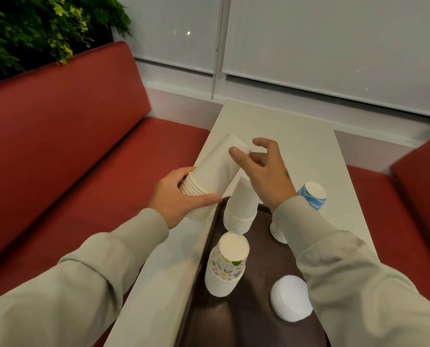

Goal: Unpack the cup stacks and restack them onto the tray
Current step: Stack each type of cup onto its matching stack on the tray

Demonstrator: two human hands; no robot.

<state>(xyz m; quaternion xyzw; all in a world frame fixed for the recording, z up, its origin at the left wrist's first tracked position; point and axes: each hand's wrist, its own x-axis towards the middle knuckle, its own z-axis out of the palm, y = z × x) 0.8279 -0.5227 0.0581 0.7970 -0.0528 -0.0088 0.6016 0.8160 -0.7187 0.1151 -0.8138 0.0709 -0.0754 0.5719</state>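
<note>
Cups sit nearest me on the tray (236,319), all upside down: a plain white one (291,298) by my right sleeve, and left of it a patterned cup (230,256) nested over a white cup (217,284) at the tray's left rim. The tray itself is dark brown and rests on a pale table (291,136).

Farther in, a tall white stack (241,206) stands rim-down on the tray. Right of it, a short stack (277,232) shows its rims just behind my right sleeve; I can't tell how tall it is. A blue-and-white cup (312,195) stands inverted past my right wrist; whether it is on the tray or on the table, I can't tell.

My left hand (181,196) grips the rim end of another white stack, the held stack (214,174), fingers wrapped around it and thumb pressed along the side. It's tilted, base end up and away, above the table's left edge. My right hand (264,171) is at that far end, index fingertip touching the top cup, the other fingers curled and spread loosely, thumb apart.

Beyond the table, a red bench (71,136) runs along the left, with a plant (46,26) above it and window blinds (334,46) at the back.
</note>
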